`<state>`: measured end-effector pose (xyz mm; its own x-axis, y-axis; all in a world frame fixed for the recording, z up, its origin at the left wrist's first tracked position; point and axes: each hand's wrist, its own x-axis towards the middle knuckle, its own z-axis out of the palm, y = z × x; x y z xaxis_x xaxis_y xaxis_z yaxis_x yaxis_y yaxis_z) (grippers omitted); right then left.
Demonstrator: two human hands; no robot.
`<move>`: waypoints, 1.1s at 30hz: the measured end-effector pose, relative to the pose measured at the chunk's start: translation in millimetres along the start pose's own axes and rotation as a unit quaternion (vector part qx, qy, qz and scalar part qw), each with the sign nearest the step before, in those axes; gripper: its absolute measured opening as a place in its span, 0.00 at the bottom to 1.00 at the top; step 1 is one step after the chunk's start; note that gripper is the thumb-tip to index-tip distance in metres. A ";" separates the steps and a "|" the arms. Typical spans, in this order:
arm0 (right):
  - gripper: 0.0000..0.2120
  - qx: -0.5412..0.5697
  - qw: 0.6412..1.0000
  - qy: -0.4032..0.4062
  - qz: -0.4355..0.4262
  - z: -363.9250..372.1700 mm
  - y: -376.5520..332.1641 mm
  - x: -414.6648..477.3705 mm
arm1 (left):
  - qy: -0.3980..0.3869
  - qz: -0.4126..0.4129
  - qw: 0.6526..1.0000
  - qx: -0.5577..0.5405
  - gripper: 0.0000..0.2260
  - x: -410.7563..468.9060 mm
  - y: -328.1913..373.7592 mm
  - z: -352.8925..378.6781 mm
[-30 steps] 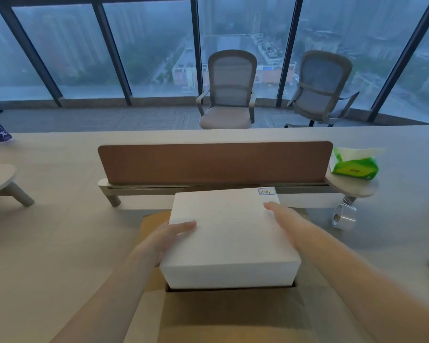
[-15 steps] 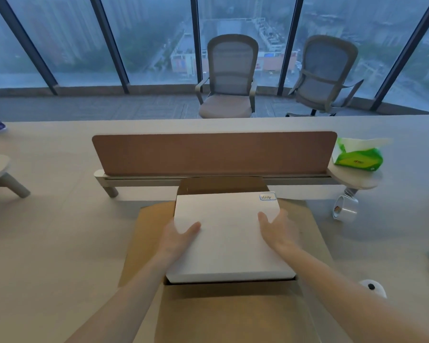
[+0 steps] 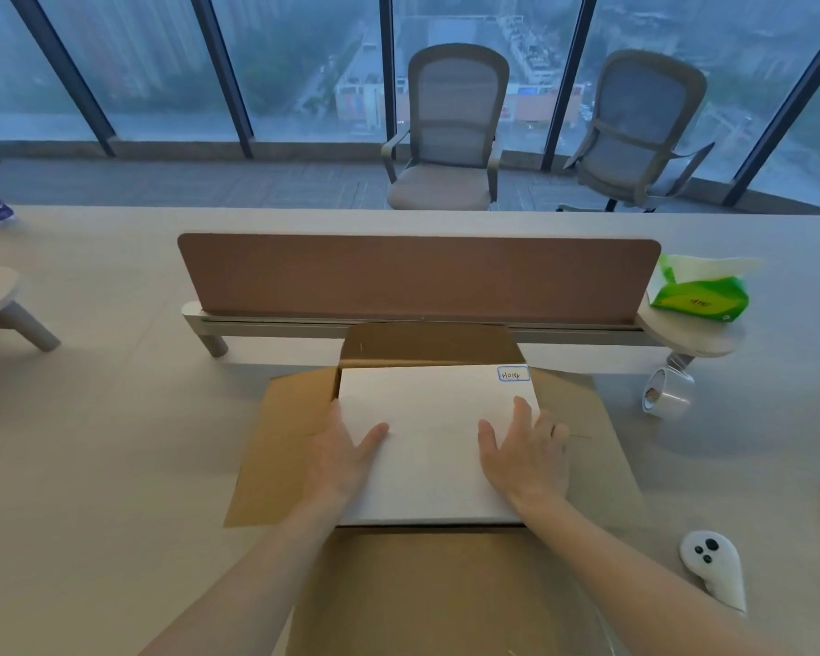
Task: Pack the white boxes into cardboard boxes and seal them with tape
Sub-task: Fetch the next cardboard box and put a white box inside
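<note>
A white rectangular box [image 3: 432,447] sits inside an open brown cardboard box [image 3: 275,447], filling the opening. Its flat top lies about level with the rim, and only a thin strip of its near side shows. The cardboard box stands on a pale grey table [image 3: 91,442] with its four flaps folded outward: one to the left, one to the right, one away from the person and one towards them. The left hand [image 3: 339,459] lies flat on the left part of the white box's top, fingers straight along the left edge and thumb spread inward. The right hand [image 3: 526,459] lies flat on the right part in the same way, fingers extended and thumb angled towards the middle. Neither hand curls round anything. A small blue-bordered label with handwriting [image 3: 513,374] is stuck at the far right corner of the white box's top. Behind the cardboard box stands a long brown desk divider panel [image 3: 417,277]. At its right end a green tissue pack [image 3: 699,300] rests on a small round shelf, and a roll of clear tape [image 3: 668,395] stands on the table just below the shelf. A white handheld controller [image 3: 713,568] lies near the right forearm.
</note>
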<state>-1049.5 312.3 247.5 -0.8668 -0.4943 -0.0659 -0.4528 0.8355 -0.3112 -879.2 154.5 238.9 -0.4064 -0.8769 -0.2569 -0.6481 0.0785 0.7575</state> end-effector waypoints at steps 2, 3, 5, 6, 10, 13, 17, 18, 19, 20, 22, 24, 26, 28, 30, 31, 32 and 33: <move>0.31 -0.021 1.000 0.005 -0.008 3.4 0.5 -0.7 | 0.002 0.006 1.000 0.016 0.39 0.0 -3.3 3.0; 0.31 -0.031 0.999 0.006 -0.011 5.1 0.4 -0.9 | 0.004 0.011 1.000 0.023 0.39 0.4 -4.3 4.5; 0.30 -0.053 0.998 0.001 -0.016 9.2 0.9 -1.6 | 0.005 0.019 0.999 0.047 0.37 0.5 -6.7 7.4; 0.30 -0.064 0.998 0.000 -0.022 11.4 1.5 -1.9 | 0.005 0.023 0.998 0.064 0.36 -0.7 -6.2 8.5; 0.26 -0.098 0.989 -0.031 -0.104 19.5 1.2 -6.1 | -0.032 0.027 0.984 0.173 0.28 -0.9 -2.5 12.9; 0.26 -0.109 0.986 -0.054 -0.111 14.4 -6.1 -2.2 | -0.042 0.058 0.950 0.303 0.20 4.3 10.0 4.2; 0.25 -0.088 0.985 -0.068 -0.135 -9.7 -7.6 28.8 | 0.044 0.123 0.934 0.334 0.18 20.1 32.9 -28.0; 0.25 -0.068 0.987 -0.070 -0.129 -17.9 -5.0 39.4 | 0.055 0.117 0.940 0.316 0.18 26.9 35.3 -38.5; 0.24 -0.050 0.989 -0.067 -0.120 -25.8 -1.3 49.3 | 0.061 0.104 0.947 0.299 0.18 34.8 34.7 -48.6; 0.23 -0.045 0.991 -0.052 -0.111 -32.9 4.1 58.4 | 0.060 0.078 0.952 0.290 0.18 42.5 31.1 -58.2; 0.20 -0.092 0.990 -0.006 -0.104 -43.2 19.8 73.4 | 0.057 0.002 0.945 0.323 0.25 54.9 16.0 -75.9; 0.21 -0.142 0.986 -0.004 -0.083 -47.7 39.7 82.5 | 0.050 -0.090 0.935 0.340 0.33 60.0 -5.1 -92.6; 0.25 -0.144 0.988 -0.036 -0.036 -48.8 59.3 85.8 | 0.026 -0.167 0.952 0.253 0.36 59.1 -23.7 -102.6; 0.30 -0.108 0.991 -0.071 0.017 -46.6 76.5 88.2 | -0.004 -0.221 0.971 0.096 0.36 58.2 -37.2 -107.0; 0.35 -0.053 0.990 -0.122 0.057 -46.0 87.7 90.0 | -0.013 -0.252 0.968 -0.010 0.35 57.8 -44.2 -110.8; 0.36 -0.027 0.986 -0.150 0.065 -47.7 90.4 89.5 | -0.011 -0.258 0.966 -0.023 0.34 57.0 -44.1 -113.4; 0.36 -0.009 0.983 -0.171 0.065 -49.7 93.1 89.8 | -0.005 -0.253 0.967 -0.018 0.35 57.1 -43.8 -115.5; 0.35 -0.002 0.983 -0.177 0.058 -53.8 93.7 88.1 | 0.006 -0.240 0.971 0.000 0.35 58.3 -42.0 -118.0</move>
<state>-1179.6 359.9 263.6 -0.7863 -0.4471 -0.4265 -0.3561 0.8919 -0.2786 -799.6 44.1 262.9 -0.0501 -0.8176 -0.5736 -0.7610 -0.3407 0.5521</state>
